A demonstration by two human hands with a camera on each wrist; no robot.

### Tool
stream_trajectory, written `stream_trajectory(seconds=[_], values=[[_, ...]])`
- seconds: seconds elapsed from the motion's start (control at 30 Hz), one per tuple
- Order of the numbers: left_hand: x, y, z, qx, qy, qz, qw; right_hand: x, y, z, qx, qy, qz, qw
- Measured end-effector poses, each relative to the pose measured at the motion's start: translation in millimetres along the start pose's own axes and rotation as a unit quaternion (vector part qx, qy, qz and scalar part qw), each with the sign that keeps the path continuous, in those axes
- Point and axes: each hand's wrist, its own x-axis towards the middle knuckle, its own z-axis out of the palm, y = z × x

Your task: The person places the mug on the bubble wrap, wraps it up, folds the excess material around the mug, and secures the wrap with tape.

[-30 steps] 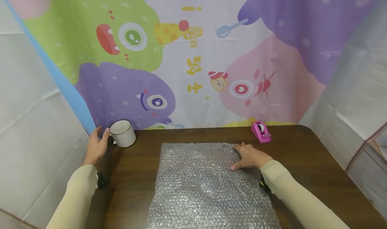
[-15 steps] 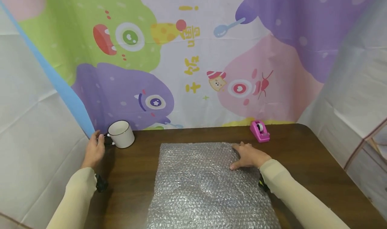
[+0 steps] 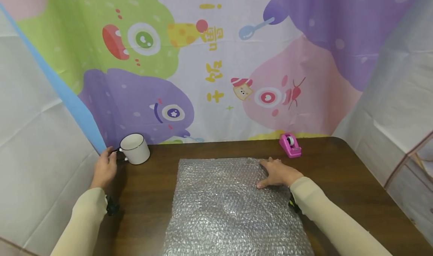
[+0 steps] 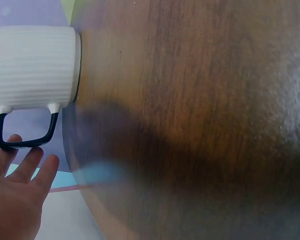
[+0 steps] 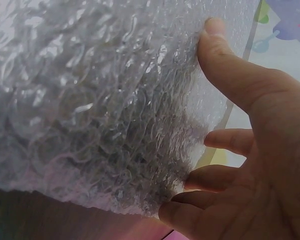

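A white mug (image 3: pixel 135 150) with a dark rim and black handle (image 4: pixel 27 144) stands at the table's far left, its handle toward my left hand (image 3: pixel 105 169). The left fingers (image 4: pixel 48 172) reach out nearly straight, tips right at the handle's outer bar; they are not wrapped round it. A large silvery sheet of bubble wrap (image 3: pixel 230 203) lies flat in front of me. My right hand (image 3: pixel 279 173) rests spread on its far right corner, the thumb (image 5: pixel 217 50) on top and the other fingertips along the edge.
A pink tape dispenser (image 3: pixel 290 146) with a roll in it stands at the back right of the brown wooden table (image 3: pixel 145 203). A printed cartoon curtain (image 3: pixel 216 124) hangs right behind the table, and pale cloth walls (image 3: pixel 47 143) close in both sides.
My left hand has drawn back a little from the mug, its thumb moving away from the mug's side. The mug, the bubble wrap and my right hand stay in place; the head view shifts slightly.
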Motion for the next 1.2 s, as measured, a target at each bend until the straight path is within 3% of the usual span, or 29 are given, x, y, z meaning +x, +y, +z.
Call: stream_trajectory(seconds=[0.43,0.53,0.8,0.9,1.1,1.2], values=[[-2.3,-0.3,-0.7,0.053,0.014,0.032,0.998,-0.7,-1,-2,-0.002,-0.003,-0.007,1.0],[-2.2,2.3,-2.2,0.059,-0.002,0.016,0.9981,-0.5,0,-3,-0.001,-0.005,-0.005,1.0],[0.7,10.4,-11.0,0.055,-0.056,-0.061,0.9951,-1.1,-1,-2,-0.001,-0.005,-0.004,1.0],[0.8,11.7,-13.8,0.058,-0.069,-0.069,0.9935,-1.7,-2,-2,-0.003,-0.004,-0.006,1.0],[2.0,11.9,-15.6,0.041,-0.129,-0.094,0.9863,-1.6,-3,-2,0.004,-0.005,-0.003,1.0],[1.3,13.6,-14.7,0.036,-0.138,-0.093,0.9854,-2.5,-3,-3,0.008,-0.006,-0.001,0.9999]])
